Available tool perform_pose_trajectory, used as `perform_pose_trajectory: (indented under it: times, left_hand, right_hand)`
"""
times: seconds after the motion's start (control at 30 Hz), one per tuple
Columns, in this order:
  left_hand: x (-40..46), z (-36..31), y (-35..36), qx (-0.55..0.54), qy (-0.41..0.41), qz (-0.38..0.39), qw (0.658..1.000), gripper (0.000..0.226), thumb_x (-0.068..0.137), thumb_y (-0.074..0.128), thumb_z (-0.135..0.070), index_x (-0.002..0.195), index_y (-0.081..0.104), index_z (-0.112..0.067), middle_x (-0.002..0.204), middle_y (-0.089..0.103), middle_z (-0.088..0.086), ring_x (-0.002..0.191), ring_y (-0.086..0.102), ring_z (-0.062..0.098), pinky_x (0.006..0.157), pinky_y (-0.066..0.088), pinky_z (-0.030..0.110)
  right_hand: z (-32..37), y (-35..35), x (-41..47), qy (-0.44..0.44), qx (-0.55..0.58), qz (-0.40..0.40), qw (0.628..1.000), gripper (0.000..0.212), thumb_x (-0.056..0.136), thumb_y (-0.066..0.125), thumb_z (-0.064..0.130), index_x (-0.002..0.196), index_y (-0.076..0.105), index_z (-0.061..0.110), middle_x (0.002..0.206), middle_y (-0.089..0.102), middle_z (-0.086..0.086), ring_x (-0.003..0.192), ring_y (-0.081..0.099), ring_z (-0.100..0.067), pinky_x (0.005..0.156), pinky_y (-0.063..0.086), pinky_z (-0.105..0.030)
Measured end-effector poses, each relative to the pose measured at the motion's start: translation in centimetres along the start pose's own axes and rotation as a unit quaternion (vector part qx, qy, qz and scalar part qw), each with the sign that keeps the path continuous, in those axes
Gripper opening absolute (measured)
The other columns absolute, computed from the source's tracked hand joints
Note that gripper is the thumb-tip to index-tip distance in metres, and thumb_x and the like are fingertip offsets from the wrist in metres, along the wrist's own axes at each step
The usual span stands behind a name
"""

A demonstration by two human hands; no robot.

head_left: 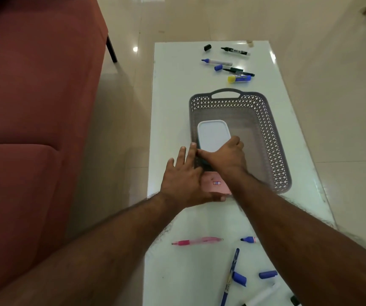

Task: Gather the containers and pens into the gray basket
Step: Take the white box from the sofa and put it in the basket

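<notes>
Two hands are seen over the near end of the gray basket [272, 138] on the white table [173, 85]. The right hand [226, 157] is curled round the near end of a white-lidded container [214, 134], which sits inside the basket at its near-left corner; fingers are wrapped over the lid edge, thumb on the left side. The left hand [184, 177] is laid just left of the right hand, fingers straight and spread, fingertips touching the basket's left rim; nothing is gripped by it. A pink container [216, 186] with a small red-and-blue label is seen under and between the two wrists, at the basket's near-left corner; whether it is inside or outside the basket cannot be told.

Well beyond the hands, past the basket's far handle, several markers are scattered: a black marker [236, 51], a loose black cap [207, 47], a blue-tipped marker [217, 61], a loose blue cap [218, 67], a dark pen [239, 71], and a yellow-capped blue marker [239, 78].

Nearer than the hands, below the forearms, a pink pen [197, 241], a blue-capped marker [249, 239], a blue pen [230, 277], two loose blue caps [268, 274] and a white marker [263, 294] are lying on the table. A red sofa [34, 96] is seen left of the left arm.
</notes>
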State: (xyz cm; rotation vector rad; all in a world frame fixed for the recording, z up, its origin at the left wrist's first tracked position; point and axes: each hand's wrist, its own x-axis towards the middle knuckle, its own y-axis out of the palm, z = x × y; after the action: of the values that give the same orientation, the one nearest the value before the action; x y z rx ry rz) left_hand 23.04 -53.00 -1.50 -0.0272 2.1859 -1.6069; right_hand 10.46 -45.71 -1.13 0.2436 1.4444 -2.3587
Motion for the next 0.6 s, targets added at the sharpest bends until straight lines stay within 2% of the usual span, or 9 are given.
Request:
perform_pose_trajectory:
  times: [0.17,0.27,0.33,0.4,0.47,0.6]
  left_hand:
    - [-0.3,-0.1,0.2,-0.032,0.007,-0.051,0.998,0.12,0.055,0.047,-0.098,0.151,0.027,-0.029,0.166,-0.005,0.005,0.153,0.0,0.028,0.122,0.016,0.048]
    - [-0.6,-0.5,0.4,-0.067,-0.02,-0.06,0.996,0.136,0.053,0.054,-0.095,0.155,0.009,-0.018,0.166,-0.008,0.007,0.153,0.0,0.028,0.123,0.016,0.044]
    - [-0.4,-0.6,0.1,-0.077,-0.028,-0.033,0.996,0.141,0.054,0.057,-0.093,0.156,-0.006,-0.019,0.165,-0.016,0.005,0.153,-0.004,0.03,0.122,0.015,0.046]
    - [0.0,-0.6,-0.4,-0.09,-0.031,0.006,0.995,0.143,0.054,0.062,-0.09,0.156,-0.013,-0.021,0.163,-0.022,0.004,0.152,-0.008,0.029,0.122,0.016,0.047]
    - [0.4,-0.6,-0.7,-0.095,-0.025,0.02,0.995,0.142,0.054,0.065,-0.088,0.156,-0.009,-0.024,0.163,-0.024,0.004,0.153,-0.007,0.028,0.121,0.02,0.048]
    - [0.6,-0.9,-0.6,-0.097,-0.025,0.012,0.995,0.136,0.052,0.067,-0.087,0.155,0.002,-0.027,0.163,-0.022,0.006,0.153,0.006,0.028,0.118,0.03,0.046]
  right_hand:
    - [-0.9,0.0,-0.2,-0.031,-0.006,0.019,0.999,0.12,0.06,0.066,0.082,0.147,0.022,0.013,0.137,0.041,-0.016,0.122,0.051,-0.034,0.097,0.048,-0.045]
    - [-1.1,0.0,-0.4,-0.025,-0.003,0.038,0.999,0.112,0.064,0.067,0.079,0.144,0.026,0.012,0.137,0.043,-0.015,0.121,0.052,-0.034,0.095,0.049,-0.045]
    - [-0.9,-0.2,-0.3,-0.002,0.012,0.061,0.998,0.104,0.067,0.07,0.073,0.14,0.031,0.012,0.136,0.045,-0.013,0.12,0.053,-0.033,0.093,0.05,-0.044]
    - [-1.0,-0.5,0.0,0.014,0.02,0.086,0.996,0.1,0.067,0.07,0.072,0.138,0.033,0.012,0.134,0.048,-0.012,0.118,0.055,-0.032,0.092,0.052,-0.044]
    - [-1.6,-0.8,0.2,0.008,0.027,0.107,0.994,0.095,0.069,0.07,0.069,0.136,0.035,0.013,0.13,0.054,-0.01,0.113,0.058,-0.03,0.088,0.053,-0.042]
    - [-3.0,-1.1,0.3,-0.012,0.046,0.136,0.99,0.081,0.078,0.068,0.063,0.136,0.04,0.013,0.123,0.062,-0.005,0.107,0.06,-0.026,0.079,0.051,-0.036]
